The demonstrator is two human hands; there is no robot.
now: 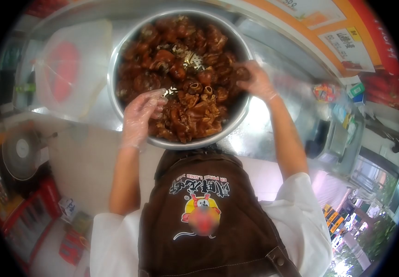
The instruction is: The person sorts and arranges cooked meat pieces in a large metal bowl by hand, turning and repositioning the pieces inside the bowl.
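A large round steel basin (114,76) holds a heap of glossy brown braised pig's trotter pieces (188,115), some with cut bone ends showing. Both my hands wear thin clear plastic gloves. My left hand (143,113) is over the basin's near left part, its fingers stretched toward the meat, with no piece visible in them. At the right rim, my right hand (257,83) has its fingers curled around a dark brown trotter piece (241,74). Bits of a pierced metal liner (194,61) show through the heap.
The basin stands on a shiny steel counter (259,117). To its left lies a whitish plastic bag (93,51) with a red print. Price signs (347,48) line the far right edge, with colourful packets (325,92) below. A brown apron (199,184) covers my front.
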